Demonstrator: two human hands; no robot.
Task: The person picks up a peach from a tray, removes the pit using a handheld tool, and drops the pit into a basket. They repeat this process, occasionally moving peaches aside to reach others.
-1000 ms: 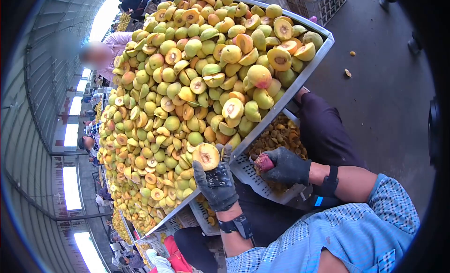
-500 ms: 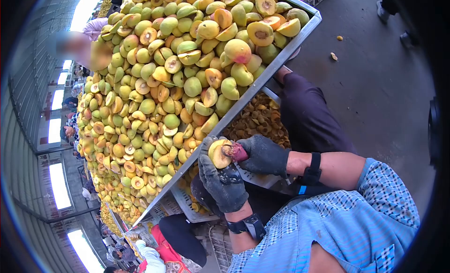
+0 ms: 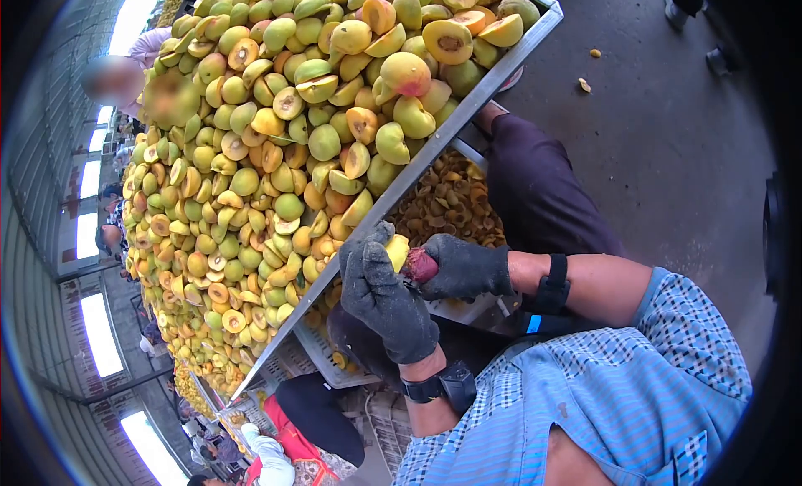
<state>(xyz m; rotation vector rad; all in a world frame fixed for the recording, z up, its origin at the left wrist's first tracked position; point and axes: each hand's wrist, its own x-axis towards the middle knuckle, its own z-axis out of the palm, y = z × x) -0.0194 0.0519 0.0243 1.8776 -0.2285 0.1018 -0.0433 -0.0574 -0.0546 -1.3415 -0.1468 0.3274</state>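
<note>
Just beyond the metal table edge, my left hand (image 3: 386,298), in a dark dusty glove, has its fingers wrapped round a yellow fruit half (image 3: 397,252). My right hand (image 3: 464,267), also gloved, grips a small tool with a dark red handle (image 3: 420,265). The tool's end is at the fruit; its tip is hidden by the fruit and my left fingers. Both hands are close together. Beside them, a heap of halved yellow-green fruit (image 3: 288,206) fills the metal-edged table (image 3: 455,123).
Below the table are a container of brownish fruit pieces (image 3: 447,202) and a white crate (image 3: 322,361). A person's dark-trousered leg (image 3: 547,185) is beyond my right hand. Other people work along the table. Two fruit pieces lie on the grey floor (image 3: 652,152).
My left hand has turned and closed further round the fruit half, so its cut face no longer shows. The tool stays at the fruit. The whole view has shifted slightly.
</note>
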